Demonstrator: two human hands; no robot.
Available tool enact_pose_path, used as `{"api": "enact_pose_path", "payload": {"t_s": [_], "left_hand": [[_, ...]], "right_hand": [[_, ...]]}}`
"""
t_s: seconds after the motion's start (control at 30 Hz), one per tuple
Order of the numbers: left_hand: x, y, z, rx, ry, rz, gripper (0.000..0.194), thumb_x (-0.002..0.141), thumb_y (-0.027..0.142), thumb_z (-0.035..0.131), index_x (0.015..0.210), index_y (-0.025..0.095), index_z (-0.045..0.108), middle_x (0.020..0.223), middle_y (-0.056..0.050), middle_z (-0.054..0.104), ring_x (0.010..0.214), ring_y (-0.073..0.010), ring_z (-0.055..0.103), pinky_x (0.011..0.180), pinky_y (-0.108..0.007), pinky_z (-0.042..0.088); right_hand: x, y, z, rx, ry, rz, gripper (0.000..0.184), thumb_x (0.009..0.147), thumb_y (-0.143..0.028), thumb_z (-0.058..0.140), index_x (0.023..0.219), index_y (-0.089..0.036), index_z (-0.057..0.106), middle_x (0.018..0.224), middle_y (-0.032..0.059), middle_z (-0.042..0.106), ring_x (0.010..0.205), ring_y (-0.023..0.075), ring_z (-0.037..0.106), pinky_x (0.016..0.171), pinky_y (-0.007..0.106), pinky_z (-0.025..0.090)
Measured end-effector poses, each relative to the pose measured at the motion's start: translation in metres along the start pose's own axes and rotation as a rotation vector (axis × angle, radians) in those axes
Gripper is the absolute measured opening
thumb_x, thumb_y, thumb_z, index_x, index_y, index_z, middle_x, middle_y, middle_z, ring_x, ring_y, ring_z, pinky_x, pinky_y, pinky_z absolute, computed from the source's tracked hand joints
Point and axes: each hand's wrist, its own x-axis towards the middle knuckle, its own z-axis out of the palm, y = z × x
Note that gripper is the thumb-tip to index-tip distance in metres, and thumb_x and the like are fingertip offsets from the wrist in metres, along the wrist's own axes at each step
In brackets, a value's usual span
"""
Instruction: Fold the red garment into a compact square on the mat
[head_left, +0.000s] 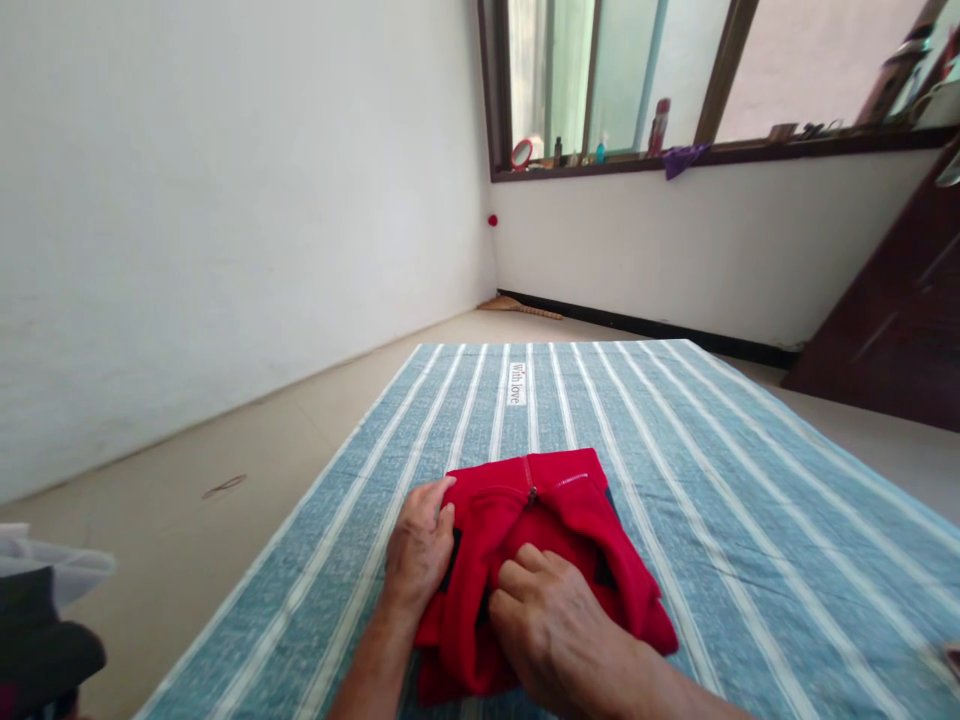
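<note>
A red zip-up jacket [510, 475] lies folded into a compact bundle at the near part of the table, its collar facing up and a small zipper pull near the middle. Along the bundle's left edge, my left hand [420, 545] grips the cloth between thumb and fingers; some fingertips are hidden. My right hand [551, 620] is curled inside the collar opening, its fingers closed on the red fabric and its fingertips out of sight. Dark patches of the jacket show beside my left hand and at the right edge.
Blue-and-white striped cloth [360, 530] covers the table, with a "With love" label [518, 384]. White and black items [45, 600] are at the lower left. Beyond are a broom [521, 305], a windowsill [600, 165] with bottles and a mirror, and a dark red panel [885, 310] at right.
</note>
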Motion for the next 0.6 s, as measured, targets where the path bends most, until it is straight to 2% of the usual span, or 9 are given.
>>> {"api": "enact_pose_path", "payload": {"t_s": [0.1, 0.2, 0.43, 0.53, 0.6], "left_hand": [[-0.002, -0.003, 0.006, 0.069, -0.031, 0.092, 0.034, 0.079, 0.021, 0.042, 0.101, 0.020, 0.067, 0.103, -0.008, 0.069, 0.098, -0.0206, 0.063, 0.093, -0.036, 0.049], [-0.005, -0.005, 0.011, 0.117, -0.058, 0.083, 0.035, 0.083, 0.020, 0.039, 0.106, 0.019, 0.066, 0.103, -0.009, 0.069, 0.096, -0.0195, 0.064, 0.090, -0.035, 0.050], [-0.008, -0.009, 0.015, 0.145, -0.030, 0.079, 0.037, 0.085, 0.020, 0.037, 0.109, 0.015, 0.064, 0.106, -0.013, 0.068, 0.097, -0.0218, 0.065, 0.089, -0.037, 0.051], [-0.008, -0.010, 0.016, 0.132, -0.022, 0.073, 0.036, 0.085, 0.020, 0.038, 0.109, 0.018, 0.065, 0.105, -0.011, 0.069, 0.096, -0.0202, 0.065, 0.088, -0.034, 0.051], [-0.008, -0.010, 0.016, 0.117, -0.020, 0.064, 0.036, 0.085, 0.020, 0.039, 0.109, 0.017, 0.065, 0.105, -0.010, 0.069, 0.097, -0.0199, 0.065, 0.089, -0.034, 0.051]], "right_hand": [[0.001, 0.000, -0.003, -0.002, -0.008, -0.009, 0.011, 0.085, -0.017, 0.052, 0.075, -0.019, 0.049, 0.075, 0.0000, 0.055, 0.066, 0.0156, 0.039, 0.059, 0.033, 0.029], [0.002, -0.001, -0.007, -0.014, -0.023, -0.018, 0.011, 0.086, -0.017, 0.051, 0.075, -0.019, 0.049, 0.075, -0.0001, 0.055, 0.066, 0.0152, 0.040, 0.060, 0.032, 0.030], [-0.002, -0.004, -0.017, -0.026, -0.015, -0.026, 0.014, 0.086, -0.018, 0.049, 0.071, -0.019, 0.050, 0.072, -0.0006, 0.056, 0.064, 0.0138, 0.044, 0.060, 0.031, 0.033], [-0.007, -0.008, -0.029, 0.062, -0.007, 0.010, 0.015, 0.086, -0.018, 0.050, 0.071, -0.019, 0.052, 0.073, -0.0007, 0.058, 0.066, 0.0131, 0.049, 0.062, 0.029, 0.036], [-0.011, -0.010, -0.045, 0.123, 0.021, 0.041, 0.016, 0.087, -0.017, 0.051, 0.071, -0.019, 0.055, 0.074, -0.0005, 0.060, 0.066, 0.0121, 0.053, 0.062, 0.027, 0.040]]}}
